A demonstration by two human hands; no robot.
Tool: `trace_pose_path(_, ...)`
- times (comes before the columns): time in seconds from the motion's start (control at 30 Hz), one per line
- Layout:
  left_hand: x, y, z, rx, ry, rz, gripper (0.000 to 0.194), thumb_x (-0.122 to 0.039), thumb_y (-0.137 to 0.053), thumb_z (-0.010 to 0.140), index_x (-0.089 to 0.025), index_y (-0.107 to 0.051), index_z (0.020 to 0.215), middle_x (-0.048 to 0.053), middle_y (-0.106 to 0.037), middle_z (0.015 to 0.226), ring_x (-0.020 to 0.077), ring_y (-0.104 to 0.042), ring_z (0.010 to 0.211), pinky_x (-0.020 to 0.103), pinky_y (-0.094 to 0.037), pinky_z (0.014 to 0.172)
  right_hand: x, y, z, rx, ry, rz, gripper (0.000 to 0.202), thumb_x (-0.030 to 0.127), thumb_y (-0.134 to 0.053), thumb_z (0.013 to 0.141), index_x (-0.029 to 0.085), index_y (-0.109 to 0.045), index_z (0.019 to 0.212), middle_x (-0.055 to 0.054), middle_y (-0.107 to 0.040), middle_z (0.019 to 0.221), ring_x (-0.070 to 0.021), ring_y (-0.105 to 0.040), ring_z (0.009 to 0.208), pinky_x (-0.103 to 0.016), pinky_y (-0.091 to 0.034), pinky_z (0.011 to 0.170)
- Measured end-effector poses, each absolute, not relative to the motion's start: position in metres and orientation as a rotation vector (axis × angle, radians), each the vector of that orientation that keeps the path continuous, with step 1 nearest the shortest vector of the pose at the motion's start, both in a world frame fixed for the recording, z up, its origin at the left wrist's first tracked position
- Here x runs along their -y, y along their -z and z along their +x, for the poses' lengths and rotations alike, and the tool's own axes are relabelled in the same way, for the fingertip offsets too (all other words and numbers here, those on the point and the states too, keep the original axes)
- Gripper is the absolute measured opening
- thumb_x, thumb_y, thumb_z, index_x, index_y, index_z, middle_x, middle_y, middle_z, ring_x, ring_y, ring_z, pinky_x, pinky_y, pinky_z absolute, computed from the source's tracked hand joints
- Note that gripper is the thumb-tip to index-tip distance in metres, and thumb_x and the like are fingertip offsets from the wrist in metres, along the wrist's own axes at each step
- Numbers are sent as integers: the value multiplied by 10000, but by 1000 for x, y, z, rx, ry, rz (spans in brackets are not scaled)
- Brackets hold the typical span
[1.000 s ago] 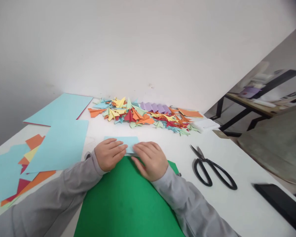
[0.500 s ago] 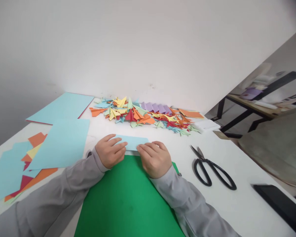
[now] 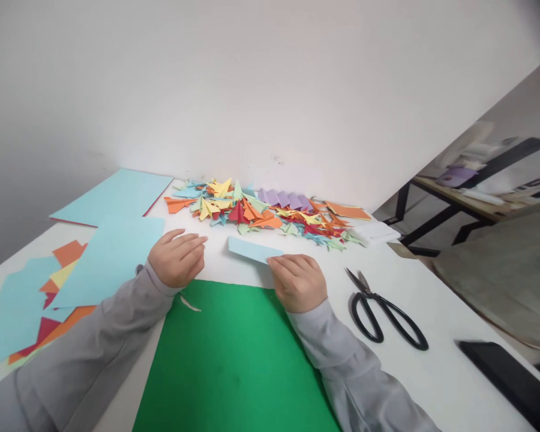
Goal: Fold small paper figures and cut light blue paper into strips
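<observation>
A narrow strip of light blue paper (image 3: 252, 249) is pinched at its right end by my right hand (image 3: 299, 281) and raised a little off the white table. My left hand (image 3: 176, 258) is apart from it on the left, fingers loosely curved and pointing right, holding nothing I can see. Beneath and in front of both hands lies a large green sheet (image 3: 234, 354). A thin white sliver (image 3: 190, 304) rests on that sheet near my left wrist.
Several folded paper planes (image 3: 252, 210) are heaped along the wall. Blue sheets (image 3: 112, 195) and coloured scraps (image 3: 49, 336) cover the left side. Black-handled scissors (image 3: 373, 297) lie open at right, with a black flat object (image 3: 508, 372) nearer the edge.
My left hand has let go of the blue paper and moved left. My right hand has shifted slightly right, lifting and tilting the paper.
</observation>
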State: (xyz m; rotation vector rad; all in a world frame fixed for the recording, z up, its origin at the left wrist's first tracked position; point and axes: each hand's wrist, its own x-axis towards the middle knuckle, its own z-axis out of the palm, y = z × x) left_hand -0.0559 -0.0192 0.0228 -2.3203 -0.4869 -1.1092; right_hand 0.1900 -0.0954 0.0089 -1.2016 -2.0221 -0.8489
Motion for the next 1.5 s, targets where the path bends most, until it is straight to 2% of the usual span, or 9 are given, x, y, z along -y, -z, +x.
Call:
trace_pose_path(0.13,44,-21,-37,318,1120,-2498,232,-239,-575,729,-157,-567,946,69,-662,1002,210,-571,1008,409,-422,892,101,-12,169,2139,757,-1081,175,84,-494,755,142,-626,854,-36,-702,776,-168,-602,743,-342,-394,736)
trace_pose_path(0.2,54,-18,-28,282,1105,-2545,218,-223,-561,743,-154,-568,951,65,-658,1012,210,-555,1030,417,-416,899,105,-14,161,2136,726,-1056,187,81,-486,759,142,-619,876,-45,-701,800,-171,-604,767,-354,-399,756)
trace_pose_path(0.33,56,-13,-23,303,1204,-2522,148,-82,-520,745,-152,-573,864,32,-690,896,177,-603,913,367,-463,809,110,-15,156,2141,671,-995,156,91,-525,755,143,-612,874,-49,-700,794,-159,-607,754,-339,-420,729)
trace_pose_path(0.43,52,-11,-23,295,1218,-2523,116,-89,-515,753,-143,-577,836,43,-694,869,166,-618,858,339,-479,748,109,-12,154,2194,632,-923,162,85,-500,774,139,-611,878,-50,-697,797,-154,-606,763,-334,-428,723)
trace_pose_path(0.57,53,-10,-22,282,1210,-2533,110,-81,-487,761,-123,-582,798,51,-695,820,163,-629,804,343,-476,756,108,-10,150,2225,613,-905,182,83,-468,783,126,-614,883,-64,-693,808,-168,-605,774,-349,-427,729)
trace_pose_path(0.93,51,-13,-26,322,1126,-2510,77,-82,-546,717,-125,-578,773,55,-696,819,187,-633,777,352,-477,706,107,-13,164,2213,680,-1040,189,121,-490,753,145,-621,886,-62,-693,831,-185,-593,792,-366,-394,747)
trace_pose_path(1.2,33,-15,-40,343,1056,-2424,120,-100,-473,751,-147,-584,755,54,-691,811,172,-623,793,330,-465,694,96,-8,192,2006,819,-1282,159,91,-513,704,157,-635,784,-55,-697,751,-184,-592,718,-343,-385,717)
trace_pose_path(1.4,42,-14,-31,292,1044,-2450,100,-100,-493,737,-119,-588,757,67,-689,812,189,-618,796,349,-462,698,105,-12,165,2157,626,-1115,244,167,-531,755,128,-593,988,-92,-679,930,-205,-581,895,-369,-387,819)
trace_pose_path(1.5,50,-13,-24,295,1044,-2489,101,-91,-495,743,-124,-589,762,53,-693,832,192,-618,811,358,-463,710,108,-10,153,2225,617,-1033,224,111,-481,770,154,-601,953,-58,-690,891,-189,-589,862,-370,-380,819)
